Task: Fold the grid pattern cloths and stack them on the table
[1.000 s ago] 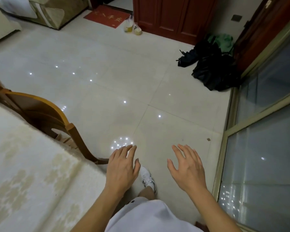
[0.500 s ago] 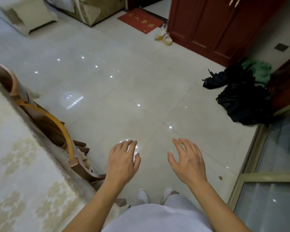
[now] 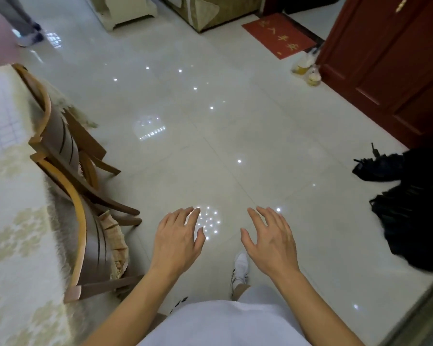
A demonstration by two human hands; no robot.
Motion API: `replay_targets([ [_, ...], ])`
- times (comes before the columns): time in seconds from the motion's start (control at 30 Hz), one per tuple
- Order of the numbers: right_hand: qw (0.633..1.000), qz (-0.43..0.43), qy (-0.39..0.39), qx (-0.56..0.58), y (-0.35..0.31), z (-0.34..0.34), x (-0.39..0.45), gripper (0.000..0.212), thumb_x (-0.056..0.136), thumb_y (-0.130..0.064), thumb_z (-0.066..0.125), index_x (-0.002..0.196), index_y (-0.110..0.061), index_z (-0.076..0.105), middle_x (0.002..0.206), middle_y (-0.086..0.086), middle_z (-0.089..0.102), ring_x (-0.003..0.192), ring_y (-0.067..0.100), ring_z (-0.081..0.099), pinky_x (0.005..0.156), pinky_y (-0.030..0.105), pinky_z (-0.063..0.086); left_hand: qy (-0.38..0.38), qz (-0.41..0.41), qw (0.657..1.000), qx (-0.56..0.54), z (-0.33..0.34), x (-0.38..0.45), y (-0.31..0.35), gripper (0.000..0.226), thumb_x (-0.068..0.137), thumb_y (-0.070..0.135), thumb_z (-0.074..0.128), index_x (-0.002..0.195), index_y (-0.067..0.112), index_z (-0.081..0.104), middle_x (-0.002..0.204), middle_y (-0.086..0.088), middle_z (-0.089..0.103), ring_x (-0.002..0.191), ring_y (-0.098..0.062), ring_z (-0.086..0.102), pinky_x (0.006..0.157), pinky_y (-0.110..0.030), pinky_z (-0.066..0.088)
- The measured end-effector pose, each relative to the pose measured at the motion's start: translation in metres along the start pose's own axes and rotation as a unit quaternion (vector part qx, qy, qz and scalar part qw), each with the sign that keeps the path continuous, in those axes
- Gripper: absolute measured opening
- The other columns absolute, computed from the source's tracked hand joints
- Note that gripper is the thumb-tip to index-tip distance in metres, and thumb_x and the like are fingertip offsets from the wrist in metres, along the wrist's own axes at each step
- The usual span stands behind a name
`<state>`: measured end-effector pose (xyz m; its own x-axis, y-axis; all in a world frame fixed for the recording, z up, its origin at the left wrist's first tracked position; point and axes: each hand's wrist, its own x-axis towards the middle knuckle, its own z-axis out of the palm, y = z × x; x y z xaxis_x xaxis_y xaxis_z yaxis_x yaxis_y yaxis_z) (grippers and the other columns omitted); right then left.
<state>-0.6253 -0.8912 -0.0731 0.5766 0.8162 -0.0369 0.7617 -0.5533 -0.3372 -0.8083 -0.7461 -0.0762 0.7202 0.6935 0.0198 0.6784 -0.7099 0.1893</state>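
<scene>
Head view, around: Two wooden chairs (image 3: 68, 196) stand at 9 o'clock, pushed against the table (image 3: 13, 233) with its pale flowered cover. A red mat (image 3: 278, 34) lies at 1 o'clock by a dark red door (image 3: 390, 63), with two bottles (image 3: 306, 71) next to it. A black bag (image 3: 415, 216) sits on the shiny floor (image 3: 210, 136) at 3 o'clock. Another person's legs (image 3: 20, 18) show at 11 o'clock.
In the way: The chairs stand between the person and the table.
Grid cloth (image 3: 0, 108): A white cloth with grid lines lies on the table at 9 o'clock, far from both hands.
Left hand (image 3: 176, 242): Held out at 6 o'clock, palm down, fingers loose and spread, holding nothing.
Right hand (image 3: 270, 242): Just beside it, palm down, fingers loose and spread, holding nothing.
Feet: One white shoe (image 3: 240, 270) shows between the arms.
Change: The view has turned left. More of the table and a second chair show now, and the window is gone. The hands stay in the same pose.
</scene>
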Motion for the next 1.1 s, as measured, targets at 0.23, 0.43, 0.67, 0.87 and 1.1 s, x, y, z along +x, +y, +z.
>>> replay_targets([
  [0.23, 0.996, -0.093, -0.015, 0.001, 0.013, -0.019, 0.109, 0.057, 0.092, -0.051, 0.039, 0.134, -0.019, 0.06, 0.135, 0.006, 0.061, 0.129, 0.028, 0.053, 0.114, 0.045, 0.037, 0.004, -0.098, 0.995, 0.022, -0.016, 0.074, 0.017, 0.05, 0.096, 0.042, 0.042, 0.136, 0.016, 0.056, 0.132, -0.004, 0.062, 0.121, -0.022, 0.057, 0.106, -0.041, 0.042],
  [0.43, 0.986, -0.162, -0.045, 0.005, -0.005, -0.018, 0.18, 0.058, 0.092, -0.052, 0.038, 0.136, -0.019, 0.059, 0.137, 0.006, 0.059, 0.13, 0.027, 0.052, 0.115, 0.044, 0.036, 0.013, -0.17, 0.985, 0.024, -0.029, 0.102, 0.0, 0.053, 0.096, 0.044, 0.034, 0.134, 0.015, 0.059, 0.13, -0.005, 0.064, 0.119, -0.022, 0.06, 0.106, -0.042, 0.045],
  [0.67, 0.969, -0.237, -0.07, 0.002, -0.057, 0.003, 0.256, 0.059, 0.092, -0.052, 0.038, 0.136, -0.019, 0.058, 0.136, 0.007, 0.059, 0.129, 0.028, 0.052, 0.115, 0.046, 0.036, 0.031, -0.235, 0.971, 0.012, -0.029, 0.135, -0.048, 0.05, 0.096, 0.041, 0.039, 0.133, 0.014, 0.059, 0.129, -0.005, 0.063, 0.118, -0.022, 0.058, 0.105, -0.043, 0.044],
  [0.87, 0.957, -0.279, -0.079, -0.015, -0.126, 0.029, 0.34, 0.058, 0.093, -0.053, 0.039, 0.136, -0.02, 0.058, 0.137, 0.006, 0.059, 0.129, 0.027, 0.052, 0.116, 0.045, 0.035, 0.041, -0.278, 0.96, 0.002, -0.029, 0.19, -0.121, 0.05, 0.095, 0.041, 0.039, 0.132, 0.015, 0.059, 0.129, -0.004, 0.063, 0.119, -0.021, 0.058, 0.105, -0.044, 0.044],
  [1.1, 0.95, -0.304, -0.069, -0.012, -0.222, 0.048, 0.434, 0.055, 0.092, -0.049, 0.043, 0.133, -0.017, 0.059, 0.132, 0.007, 0.06, 0.124, 0.028, 0.055, 0.11, 0.047, 0.04, 0.076, -0.29, 0.954, -0.003, -0.051, 0.258, -0.222, 0.044, 0.093, 0.036, 0.047, 0.129, 0.014, 0.061, 0.126, -0.004, 0.064, 0.113, -0.021, 0.059, 0.103, -0.039, 0.042],
])
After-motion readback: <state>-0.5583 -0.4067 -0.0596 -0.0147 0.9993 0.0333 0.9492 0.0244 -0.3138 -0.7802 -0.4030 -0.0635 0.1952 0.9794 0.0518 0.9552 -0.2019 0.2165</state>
